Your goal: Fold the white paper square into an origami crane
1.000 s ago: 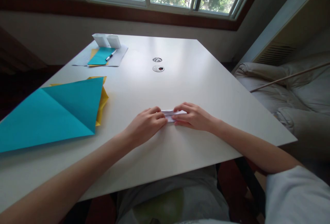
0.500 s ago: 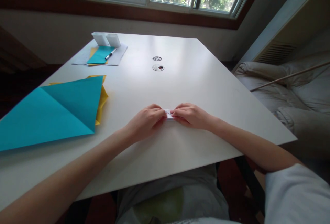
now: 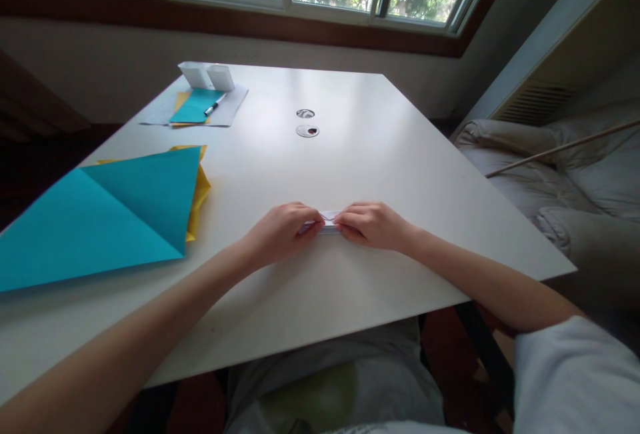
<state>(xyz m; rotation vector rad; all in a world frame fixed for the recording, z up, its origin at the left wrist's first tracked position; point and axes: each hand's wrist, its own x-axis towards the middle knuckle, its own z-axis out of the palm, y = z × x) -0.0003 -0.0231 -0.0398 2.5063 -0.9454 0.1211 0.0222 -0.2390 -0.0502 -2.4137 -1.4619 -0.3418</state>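
A small folded white paper [image 3: 329, 229] lies near the front of the white table, mostly covered by my hands. My left hand [image 3: 289, 231] pinches its left part, fingers closed on it. From the right, my right hand [image 3: 371, 224] grips the other end with its fingertips. A narrow gap separates the two hands, and layered white edges of the paper show there.
A large teal sheet [image 3: 115, 221] lies over yellow paper [image 3: 199, 201] at the left. Further back are a small teal sheet [image 3: 193, 106], a marker [image 3: 215, 105] and white folded pieces [image 3: 220, 77]. Two round items [image 3: 307, 131] sit mid-table. The table's front edge [image 3: 320, 339] is close.
The fingers of my left hand have shifted slightly, and a little more of the white paper shows around its fingertips. My right hand has barely moved.
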